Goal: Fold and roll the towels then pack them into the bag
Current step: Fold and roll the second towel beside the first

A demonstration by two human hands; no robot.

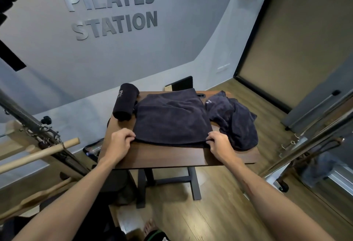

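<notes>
Left hand [120,141] and right hand [219,144] are each pinching a near corner of the folded towel [170,118], lying flat mid-table [172,157]. Three dark towels total: that one, one rolled towel [126,101] sitting at far left, one crumpled towel [235,118] lying at right.

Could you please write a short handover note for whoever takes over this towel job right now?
Left hand and right hand each pinch a near corner of the folded towel, which lies flat mid-table.
Rolled towel sits at the table's far left: one done.
Crumpled towel lies on the right, untouched.
A bag-like item shows below the table's left edge; contents unclear.
Left: roll this towel, fold and roll the crumpled one, pack all.
</notes>
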